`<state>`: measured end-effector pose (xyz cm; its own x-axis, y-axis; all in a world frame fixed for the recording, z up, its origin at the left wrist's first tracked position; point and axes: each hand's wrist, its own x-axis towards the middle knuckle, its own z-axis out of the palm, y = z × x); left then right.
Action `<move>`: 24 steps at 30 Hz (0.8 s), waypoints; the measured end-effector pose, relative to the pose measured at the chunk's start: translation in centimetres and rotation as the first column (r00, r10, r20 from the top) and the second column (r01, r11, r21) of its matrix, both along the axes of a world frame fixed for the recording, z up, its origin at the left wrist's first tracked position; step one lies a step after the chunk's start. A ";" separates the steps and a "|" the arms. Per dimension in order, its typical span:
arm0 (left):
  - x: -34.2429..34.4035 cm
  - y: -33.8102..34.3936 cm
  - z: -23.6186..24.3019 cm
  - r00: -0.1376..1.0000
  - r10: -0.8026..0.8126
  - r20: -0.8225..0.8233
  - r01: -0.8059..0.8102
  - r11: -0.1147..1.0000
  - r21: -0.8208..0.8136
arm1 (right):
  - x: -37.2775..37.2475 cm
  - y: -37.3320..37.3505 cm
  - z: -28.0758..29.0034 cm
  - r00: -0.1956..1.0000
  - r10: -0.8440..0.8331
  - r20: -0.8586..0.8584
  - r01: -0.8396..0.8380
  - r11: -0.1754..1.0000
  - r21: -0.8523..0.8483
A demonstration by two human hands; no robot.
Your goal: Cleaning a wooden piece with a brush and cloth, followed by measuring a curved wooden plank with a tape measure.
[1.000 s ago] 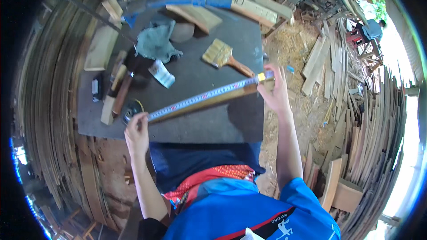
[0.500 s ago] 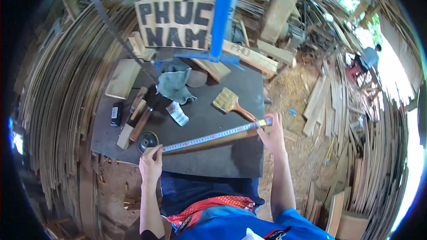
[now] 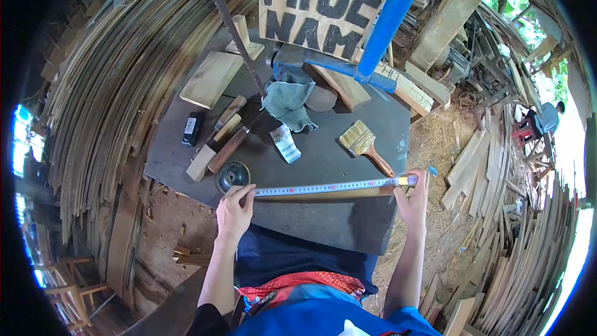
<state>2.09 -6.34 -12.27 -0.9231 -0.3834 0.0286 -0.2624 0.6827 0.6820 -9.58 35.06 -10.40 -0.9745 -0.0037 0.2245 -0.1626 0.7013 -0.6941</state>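
A white tape measure blade [image 3: 323,188] is stretched from left to right over the near part of the dark tabletop [image 3: 311,221]. Just beneath it lies a narrow wooden strip [image 3: 348,195]. My left hand [image 3: 235,213] is closed, thumb and fingers pinching the blade's left end beside a round dark disc [image 3: 234,176]. At the table's right edge my right hand [image 3: 413,204] grips the blade's other end, where a yellow part shows between the fingers. Close to that hand lies a paintbrush [image 3: 360,142] with a brown handle.
Wooden-handled tools [image 3: 229,149], a small black box [image 3: 193,129], a grey-green cloth [image 3: 289,102] and a crumpled pale piece [image 3: 285,143] lie farther back. A saw blade [image 3: 230,25] rises beside a lettered board [image 3: 320,15] and blue frame [image 3: 393,18]. Stacked wood strips [image 3: 118,106] stand left.
The view has turned, so the table and everything on it sit farther right in the picture. Both hands keep their hold on the tape measure, which stays stretched over the wooden strip.
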 end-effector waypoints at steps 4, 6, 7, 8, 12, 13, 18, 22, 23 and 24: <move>0.2 0.1 0.5 0.999 -0.032 0.034 0.033 0.999 -0.035 | 0.2 -0.2 0.2 1.000 -0.008 -0.007 0.008 1.000 -0.004; 0.3 0.2 0.8 0.999 -0.039 0.034 0.041 0.999 -0.036 | 0.1 -0.4 0.6 1.000 -0.013 0.014 0.013 1.000 -0.007; 0.5 0.3 0.9 0.998 -0.050 0.027 0.051 0.998 -0.035 | 0.1 -0.3 0.7 0.999 -0.022 0.028 0.022 1.000 -0.009; 0.8 0.4 0.6 0.998 -0.053 0.032 0.054 0.998 -0.035 | 0.2 -0.2 0.5 0.999 -0.024 0.033 0.025 1.000 -0.008; 1.0 0.4 0.5 0.998 -0.068 -0.012 0.068 0.998 0.011 | 0.6 0.6 0.0 1.000 -0.008 -0.003 0.008 1.000 -0.006; 0.9 0.5 0.6 0.998 -0.062 0.017 0.062 0.997 0.045 | 0.6 0.8 -0.1 1.000 0.006 -0.006 -0.006 1.000 -0.004; 1.0 -1.3 -1.2 0.988 -0.135 -0.076 0.141 0.987 0.076 | 0.5 0.6 -1.1 0.999 0.024 -0.035 -0.023 1.000 0.020; 0.9 -1.4 -0.1 0.994 -0.113 -0.008 0.113 0.993 0.019 | 0.1 0.2 -1.0 0.995 0.074 -0.072 -0.074 0.997 -0.003; 0.6 -0.8 -0.3 0.994 -0.104 0.012 0.104 0.994 0.036 | 0.6 0.6 -1.1 0.996 0.077 -0.054 -0.078 0.997 -0.002; 0.3 -0.7 -0.6 0.995 -0.092 0.027 0.091 0.995 0.028 | 0.7 0.8 -1.1 0.996 0.057 -0.071 -0.056 0.998 0.015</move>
<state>2.42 -7.07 -12.89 -0.9547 -0.2975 -0.0068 -0.2189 0.6865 0.6934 -8.89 35.90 -11.53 -0.9542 -0.0620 0.2927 -0.2509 0.6987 -0.6700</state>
